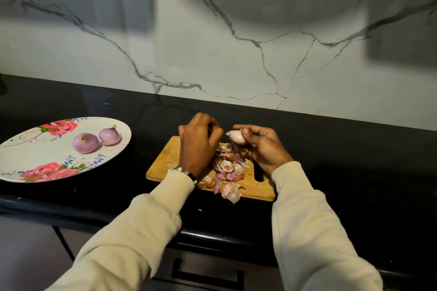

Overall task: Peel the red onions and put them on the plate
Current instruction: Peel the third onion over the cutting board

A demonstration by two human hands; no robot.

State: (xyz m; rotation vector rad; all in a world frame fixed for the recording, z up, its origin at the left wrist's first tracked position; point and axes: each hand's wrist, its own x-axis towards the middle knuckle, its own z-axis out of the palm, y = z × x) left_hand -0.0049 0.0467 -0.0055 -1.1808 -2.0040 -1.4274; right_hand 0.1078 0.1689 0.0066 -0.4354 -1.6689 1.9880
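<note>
I count two peeled onions (95, 140) on plate (28, 160); third onion (237, 137) pinched in right hand (262, 146) above board (165, 160); left hand (198, 142) curled, contents unclear; plating left

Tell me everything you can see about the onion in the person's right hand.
The onion is small, pale pink-white and glossy, so it looks mostly peeled, with a thin flap of skin sticking out at its left end. It lies roughly sideways, held in the air above the far part of the wooden cutting board and the heap of peels. The right hand grips it with curled fingers. The left hand is close beside it, not clearly touching.
</note>
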